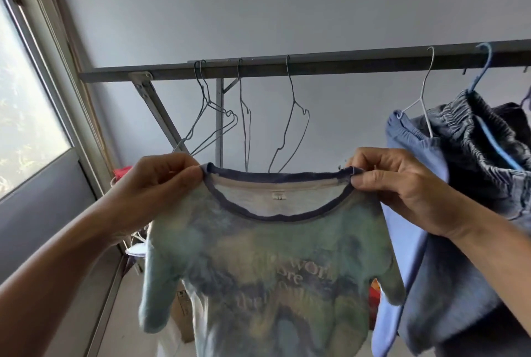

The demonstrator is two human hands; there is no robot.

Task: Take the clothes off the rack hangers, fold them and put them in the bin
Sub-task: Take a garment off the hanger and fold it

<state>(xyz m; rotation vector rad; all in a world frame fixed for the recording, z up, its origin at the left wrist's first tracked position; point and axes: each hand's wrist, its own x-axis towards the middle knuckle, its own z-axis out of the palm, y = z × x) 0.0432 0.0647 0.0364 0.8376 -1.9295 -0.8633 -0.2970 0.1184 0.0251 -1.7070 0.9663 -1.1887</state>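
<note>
1. The left hand (161, 181) and right hand (402, 187) are pinching the tie-dye shirt (270, 270) by its collar, off its hanger.
2. Several bare hangers (290, 126) are hanging from the rack (316, 64).
3. Garments (474, 155) are still waiting at the right; folding is not yet done, and no bin is showing.

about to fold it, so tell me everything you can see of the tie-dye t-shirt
The tie-dye t-shirt looks like soft knit cotton, blotched green, blue and cream, with a dark navy neck band, short sleeves and pale, partly legible lettering. It is off any hanger, hanging upright and unfolded, pinched at the collar by the left hand and right hand.
</note>
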